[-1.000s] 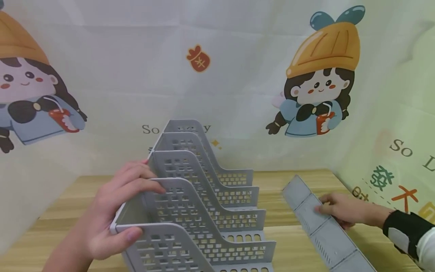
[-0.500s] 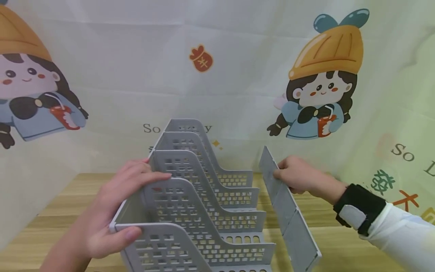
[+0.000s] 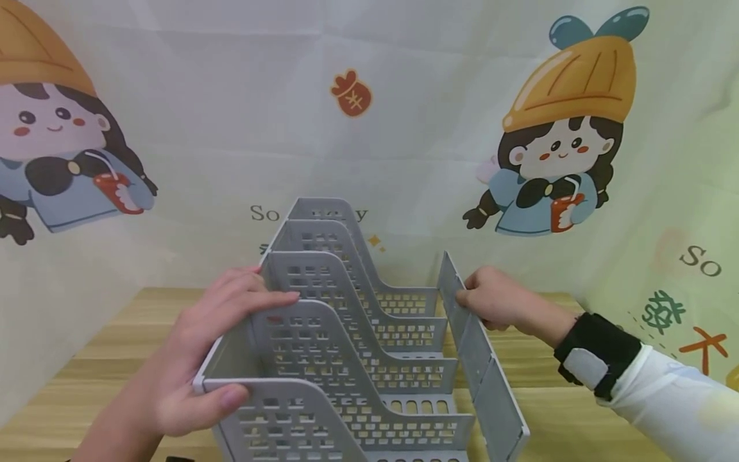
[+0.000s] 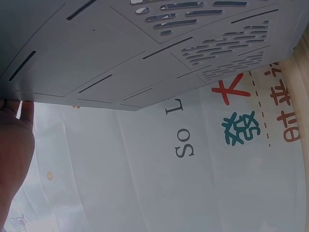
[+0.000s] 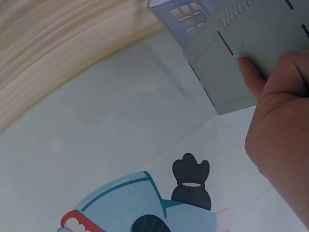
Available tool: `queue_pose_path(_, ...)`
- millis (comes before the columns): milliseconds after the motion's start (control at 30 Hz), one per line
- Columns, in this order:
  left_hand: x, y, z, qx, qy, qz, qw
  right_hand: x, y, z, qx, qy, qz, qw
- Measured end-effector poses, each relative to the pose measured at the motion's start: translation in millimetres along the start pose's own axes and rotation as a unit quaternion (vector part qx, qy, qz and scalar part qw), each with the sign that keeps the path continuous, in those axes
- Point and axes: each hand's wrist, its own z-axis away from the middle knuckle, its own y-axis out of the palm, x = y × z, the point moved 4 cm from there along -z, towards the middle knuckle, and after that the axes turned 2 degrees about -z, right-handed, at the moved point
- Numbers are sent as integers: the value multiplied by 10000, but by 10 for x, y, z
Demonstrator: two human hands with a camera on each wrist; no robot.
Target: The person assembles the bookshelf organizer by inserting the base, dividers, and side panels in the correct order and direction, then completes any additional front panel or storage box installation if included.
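A grey plastic file organizer (image 3: 317,314) with several perforated, sloping dividers stands on the table. My left hand (image 3: 202,346) grips its tall back edge, fingers over the top and thumb on the nearest divider. The slotted outer face of its back wall (image 4: 72,72) fills the top of the left wrist view. In my right hand (image 3: 496,298), a long flat grey panel (image 3: 491,391) is held on edge by its upper side, along the dividers' low front ends. The right wrist view has the thumb (image 5: 251,77) pressing the panel's face; the other fingers are hidden behind it.
The wood-grain table (image 3: 554,410) extends right of the panel and left of the organizer. Behind it hangs a pale cloth backdrop (image 3: 427,128) with cartoon prints. A small dark object (image 3: 180,459) peeks in at the bottom edge.
My right hand has lifted the panel from its slanted position at the right, turned it on edge and brought it left against the organizer's front. The left hand keeps its grip.
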Motion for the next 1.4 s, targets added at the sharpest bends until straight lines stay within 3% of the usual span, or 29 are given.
queue_pose_path(500,2,21,-6,1,19,12,10000,-29,22,-16,155,117,76,9998)
queue_pose_path(800,6,17,-4,7,6,35,10000,-50,95,-23,250,51,-242,9994)
queue_pose_path(1400,10,9,-11,-1,-3,98,10000,-75,103,-5,449,139,-379,9982)
